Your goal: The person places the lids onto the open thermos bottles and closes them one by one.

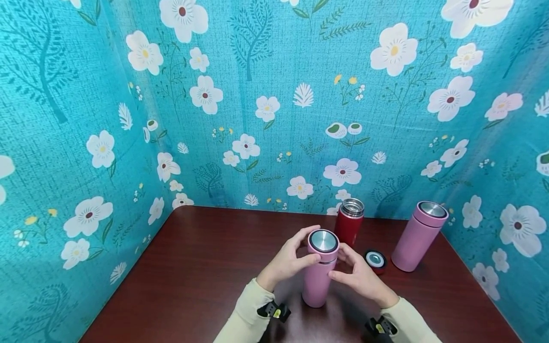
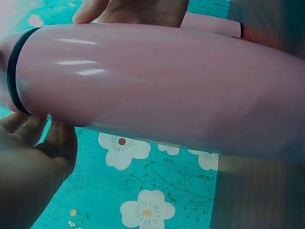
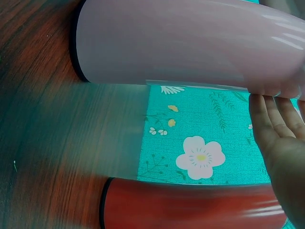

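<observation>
Handling notes. We judged the pink bottle to be a stiff-walled metal flask: rigid, unlikely to dent under finger pressure, of moderate weight, more if filled (contents not visible). Its coat showed glossy streaks in both wrist views, so we rated the wall fairly slick, with some risk of a light grip sliding or the body turning. We noted no obviously fragile part, though the paint could chip in a fall. Best hold, in our judgement: one hand round the body below the seam, the other round the capped end, since the smooth steel disc on top offered little purchase.

Hand state. The left hand was clamped on the capped end, its thumb across the front near the seam and fingers round the far side. The right hand was curled about the upper body from the other side, thumb on the near face.

Position. The pink bottle sat between both hands, touching each, roughly upright over the counter; we could not tell whether its base bore on the surface. The open red bottle stood just behind, a loose lid lay beyond the right hand, and a second pink bottle stood farther right.
</observation>
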Demonstrator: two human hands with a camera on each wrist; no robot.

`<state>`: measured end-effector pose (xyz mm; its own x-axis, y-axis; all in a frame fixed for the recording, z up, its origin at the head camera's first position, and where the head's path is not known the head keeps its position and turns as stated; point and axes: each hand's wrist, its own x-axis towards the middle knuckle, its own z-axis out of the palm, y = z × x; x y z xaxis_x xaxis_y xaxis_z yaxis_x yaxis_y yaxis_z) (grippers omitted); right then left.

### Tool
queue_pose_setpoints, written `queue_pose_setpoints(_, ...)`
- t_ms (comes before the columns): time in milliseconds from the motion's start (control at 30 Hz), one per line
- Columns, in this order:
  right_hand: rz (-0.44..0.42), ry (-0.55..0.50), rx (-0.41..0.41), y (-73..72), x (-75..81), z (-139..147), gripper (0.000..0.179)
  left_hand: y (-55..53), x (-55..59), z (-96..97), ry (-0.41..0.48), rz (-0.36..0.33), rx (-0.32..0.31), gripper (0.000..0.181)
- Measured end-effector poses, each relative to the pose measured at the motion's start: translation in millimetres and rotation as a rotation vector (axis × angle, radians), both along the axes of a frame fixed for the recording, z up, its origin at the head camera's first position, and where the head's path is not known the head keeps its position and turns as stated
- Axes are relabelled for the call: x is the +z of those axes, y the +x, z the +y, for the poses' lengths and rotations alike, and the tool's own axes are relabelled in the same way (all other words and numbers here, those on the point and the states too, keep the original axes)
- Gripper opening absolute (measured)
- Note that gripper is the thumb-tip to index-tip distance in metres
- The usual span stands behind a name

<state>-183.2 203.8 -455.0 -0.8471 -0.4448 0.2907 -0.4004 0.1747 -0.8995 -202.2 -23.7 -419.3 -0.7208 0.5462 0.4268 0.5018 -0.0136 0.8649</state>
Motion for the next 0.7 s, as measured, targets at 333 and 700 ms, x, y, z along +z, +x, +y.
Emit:
queue_pose_setpoints(333, 0.004, -0.012, 0.008, 0.4, 0.5, -0.8, 0.052, 7.3, 2.8, 8.5, 0.092, -0.098, 0.098, 0.064)
queue_pose_setpoints(700, -0.009, 0.002, 0.001, 0.9, 2.7, -0.4, 0.052, 3.8, -0.4, 6.1, 0.069, -0.046, 0.073, 0.060)
